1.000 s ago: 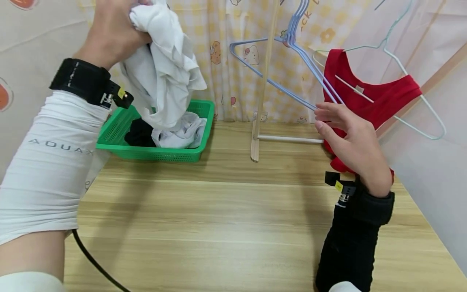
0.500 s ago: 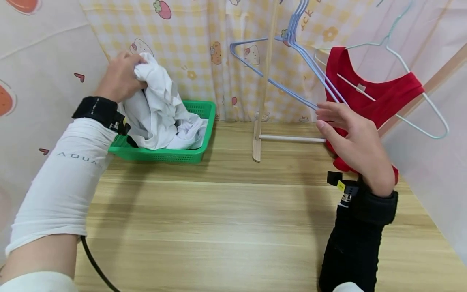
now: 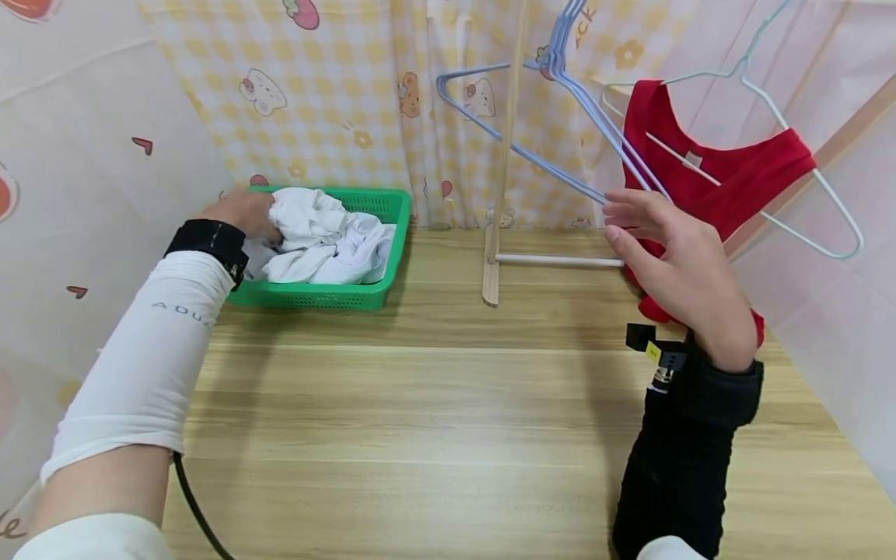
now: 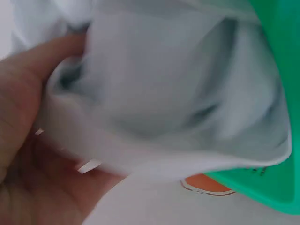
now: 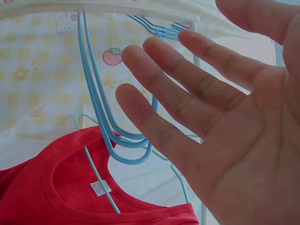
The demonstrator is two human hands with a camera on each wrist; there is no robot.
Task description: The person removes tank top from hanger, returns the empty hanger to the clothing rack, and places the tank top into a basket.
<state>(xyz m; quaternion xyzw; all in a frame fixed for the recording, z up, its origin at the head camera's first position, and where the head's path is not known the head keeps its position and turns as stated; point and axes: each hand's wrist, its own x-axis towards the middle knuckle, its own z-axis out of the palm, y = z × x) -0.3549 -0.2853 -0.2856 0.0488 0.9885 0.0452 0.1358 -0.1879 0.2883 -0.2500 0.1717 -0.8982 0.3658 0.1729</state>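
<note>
Left hand: the left hand [image 3: 241, 211] sits at the near-left rim of the basket, fingers curled into the white garment [image 3: 318, 241]; the left wrist view shows the cloth bunched between thumb and palm.
Right hand: the right hand [image 3: 675, 264] is raised with fingers straight and spread, holding nothing; its fingertips [image 3: 616, 214] lie at the lower wire of the blue hangers [image 3: 560, 93], and whether they touch cannot be told.
White garment: crumpled in a heap inside the green basket [image 3: 392, 222] at the far left of the table; it fills most of the basket.
Garment's lie: it has no clear long axis as bunched; the heap spreads roughly along the basket's length, left to right, and no collar or hem can be made out.
Doing it well: judging from the grip, a firm pinch on one edge rather than a fistful would let the cloth hang open, and lifting straight up should keep it off the basket's rim.
Blue hangers: several together on the wooden rack [image 3: 507, 155], tilted, with the long wire slanting down toward the right hand.
Red top: the red top [image 3: 728, 175] hangs on a pale hanger [image 3: 805, 148] just behind the right hand.
Table: the wooden table [image 3: 434, 404] carries the basket and the rack's foot.
</note>
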